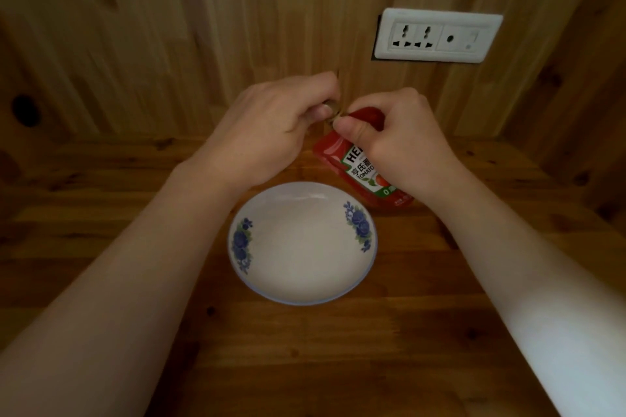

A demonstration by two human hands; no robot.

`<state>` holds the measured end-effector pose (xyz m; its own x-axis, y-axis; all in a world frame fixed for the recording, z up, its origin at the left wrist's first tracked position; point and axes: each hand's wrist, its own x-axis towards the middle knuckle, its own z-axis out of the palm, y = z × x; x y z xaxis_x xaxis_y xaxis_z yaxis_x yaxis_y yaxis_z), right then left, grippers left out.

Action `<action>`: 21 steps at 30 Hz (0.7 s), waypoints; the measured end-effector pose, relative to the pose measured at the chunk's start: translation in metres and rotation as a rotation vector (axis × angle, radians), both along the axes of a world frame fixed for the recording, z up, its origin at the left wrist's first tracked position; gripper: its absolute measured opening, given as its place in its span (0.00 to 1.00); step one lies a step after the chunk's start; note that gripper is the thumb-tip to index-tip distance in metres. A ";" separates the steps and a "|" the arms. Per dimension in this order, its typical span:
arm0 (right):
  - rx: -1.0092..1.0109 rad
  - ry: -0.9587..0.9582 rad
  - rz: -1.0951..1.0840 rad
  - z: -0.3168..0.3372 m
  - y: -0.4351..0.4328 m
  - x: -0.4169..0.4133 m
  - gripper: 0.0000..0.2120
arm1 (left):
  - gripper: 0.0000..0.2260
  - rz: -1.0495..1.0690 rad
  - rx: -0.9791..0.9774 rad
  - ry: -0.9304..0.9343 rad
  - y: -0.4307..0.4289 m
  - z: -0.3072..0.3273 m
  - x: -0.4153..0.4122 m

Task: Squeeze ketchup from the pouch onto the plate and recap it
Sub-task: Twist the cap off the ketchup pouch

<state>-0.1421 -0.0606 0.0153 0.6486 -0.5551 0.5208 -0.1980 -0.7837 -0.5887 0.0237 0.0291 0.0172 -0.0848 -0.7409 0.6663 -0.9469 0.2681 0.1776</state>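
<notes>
A red ketchup pouch (359, 167) with a green and white label stands upright behind the plate, its top leaning left. My right hand (399, 142) grips its upper part, thumb across the front. My left hand (274, 125) is closed at the pouch's top, fingertips pinching the small pale cap (333, 112), which is mostly hidden by my fingers. The white plate (305, 294), with blue flowers on its left and right rim, sits in front of the pouch with nothing on it.
The wooden tabletop (338, 366) meets a wooden panel wall just behind the pouch. A white socket strip (437, 35) is mounted on that wall, upper right. A dark round hole (25, 110) shows in the wall at far left.
</notes>
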 end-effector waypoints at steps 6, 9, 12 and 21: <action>-0.025 0.008 -0.030 -0.002 0.001 0.000 0.10 | 0.09 0.017 0.028 -0.003 0.000 0.001 0.001; -0.015 0.012 -0.032 -0.003 0.000 0.000 0.08 | 0.11 0.030 0.058 0.009 0.000 0.002 0.001; -0.022 0.024 -0.045 -0.003 -0.002 -0.001 0.07 | 0.11 0.059 0.052 0.013 0.001 0.002 0.000; -0.028 0.051 -0.074 -0.009 -0.006 0.002 0.08 | 0.21 0.095 0.106 0.052 0.002 0.002 -0.001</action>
<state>-0.1405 -0.0662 0.0058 0.6323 -0.5882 0.5042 -0.2855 -0.7819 -0.5542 0.0227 0.0309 0.0190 0.0219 -0.8101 0.5859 -0.9558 0.1548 0.2498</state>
